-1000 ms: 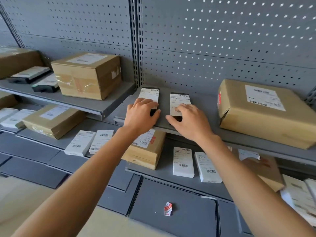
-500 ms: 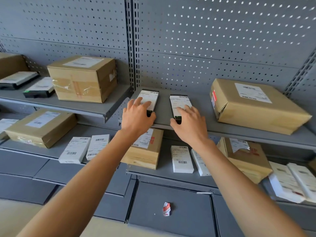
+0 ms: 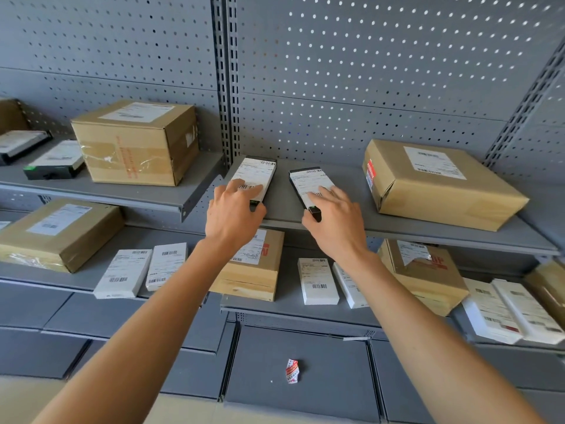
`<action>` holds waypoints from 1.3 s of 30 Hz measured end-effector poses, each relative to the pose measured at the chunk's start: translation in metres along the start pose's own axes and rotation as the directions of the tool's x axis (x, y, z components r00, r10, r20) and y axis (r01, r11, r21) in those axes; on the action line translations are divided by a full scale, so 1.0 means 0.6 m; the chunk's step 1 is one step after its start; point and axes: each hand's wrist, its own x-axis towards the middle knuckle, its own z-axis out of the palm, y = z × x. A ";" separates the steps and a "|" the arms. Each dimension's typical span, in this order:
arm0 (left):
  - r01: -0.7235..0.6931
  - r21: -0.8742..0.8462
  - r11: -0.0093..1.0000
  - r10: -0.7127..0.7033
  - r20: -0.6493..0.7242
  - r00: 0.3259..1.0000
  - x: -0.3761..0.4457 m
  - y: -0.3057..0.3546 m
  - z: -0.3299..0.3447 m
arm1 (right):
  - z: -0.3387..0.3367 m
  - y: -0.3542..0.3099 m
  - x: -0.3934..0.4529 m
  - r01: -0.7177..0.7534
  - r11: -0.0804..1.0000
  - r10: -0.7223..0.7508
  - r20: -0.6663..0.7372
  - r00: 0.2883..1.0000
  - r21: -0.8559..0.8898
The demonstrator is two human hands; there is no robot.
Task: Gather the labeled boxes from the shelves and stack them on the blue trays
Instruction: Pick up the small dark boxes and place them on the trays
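Labeled boxes fill the grey shelves in the head view. Two slim black ones lie side by side, apart, on the upper right shelf. The left hand rests with spread fingers on the left slim box, thumb at its near end. The right hand lies likewise on the right slim box. A brown parcel sits beside them to the right.
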 end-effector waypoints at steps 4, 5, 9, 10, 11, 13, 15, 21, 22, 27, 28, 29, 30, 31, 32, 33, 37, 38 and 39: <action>-0.057 0.005 0.998 0.057 -0.040 0.998 -0.010 0.022 -0.018 | -0.031 0.006 -0.004 0.009 0.999 -0.004 -0.093 0.996 0.044; -0.069 0.008 0.998 0.069 -0.058 0.996 -0.012 0.031 -0.025 | -0.041 0.010 -0.004 0.012 0.997 -0.004 -0.122 0.992 0.070; -0.121 0.007 0.993 0.121 -0.116 0.986 -0.018 0.082 -0.047 | -0.092 0.038 -0.014 0.033 0.991 -0.001 -0.240 0.971 0.130; -0.137 0.005 0.991 0.137 -0.126 0.983 -0.021 0.098 -0.050 | -0.108 0.048 -0.021 0.031 0.991 0.006 -0.266 0.964 0.134; -0.154 0.001 0.988 0.153 -0.133 0.979 -0.024 0.117 -0.051 | -0.123 0.060 -0.029 0.025 0.990 0.016 -0.287 0.958 0.138; -0.187 -0.009 0.982 0.184 -0.140 0.973 -0.034 0.156 -0.049 | -0.153 0.086 -0.050 0.009 0.992 0.033 -0.315 0.948 0.128; -0.225 -0.018 0.974 0.221 -0.137 0.966 -0.047 0.198 -0.041 | -0.181 0.115 -0.074 -0.007 0.994 0.043 -0.339 0.940 0.106; -0.328 -0.060 0.943 0.323 -0.078 0.943 -0.112 0.322 0.004 | -0.269 0.221 -0.180 -0.118 0.992 0.126 -0.363 0.923 0.045; -0.342 -0.063 0.938 0.338 -0.065 0.939 -0.124 0.343 0.012 | -0.285 0.239 -0.201 -0.127 0.992 0.128 -0.374 0.918 0.030; -0.429 -0.096 0.898 0.429 -0.027 0.903 -0.182 0.459 0.056 | -0.361 0.326 -0.309 -0.209 0.977 0.176 -0.438 0.881 -0.027; -0.443 -0.108 0.890 0.443 -0.019 0.896 -0.195 0.483 0.066 | -0.375 0.344 -0.331 -0.235 0.972 0.200 -0.439 0.876 -0.026; -0.453 -0.125 0.883 0.455 -0.009 0.890 -0.208 0.508 0.076 | -0.387 0.363 -0.353 -0.262 0.965 0.225 -0.441 0.869 -0.023; -0.461 -0.141 0.876 0.466 0.002 0.885 -0.221 0.533 0.087 | -0.399 0.383 -0.374 -0.288 0.957 0.249 -0.444 0.861 -0.021; -0.472 -0.153 0.868 0.480 0.015 0.877 -0.234 0.557 0.098 | -0.410 0.402 -0.395 -0.315 0.949 0.273 -0.445 0.853 -0.022; -0.486 -0.161 0.859 0.496 0.029 0.868 -0.247 0.581 0.109 | -0.420 0.421 -0.416 -0.345 0.938 0.299 -0.441 0.846 -0.025; -0.502 -0.168 0.848 0.515 0.043 0.856 -0.260 0.604 0.120 | -0.430 0.438 -0.436 -0.374 0.927 0.323 -0.436 0.840 -0.034; -0.555 -0.219 0.803 0.583 0.094 0.807 -0.305 0.689 0.159 | -0.468 0.498 -0.508 -0.481 0.874 0.414 -0.414 0.810 -0.066; -0.563 -0.235 0.792 0.596 0.100 0.797 -0.314 0.709 0.168 | -0.478 0.510 -0.524 -0.505 0.860 0.435 -0.411 0.801 -0.075; -0.573 -0.249 0.781 0.609 0.103 0.786 -0.321 0.727 0.176 | -0.488 0.520 -0.539 -0.525 0.847 0.452 -0.410 0.792 -0.081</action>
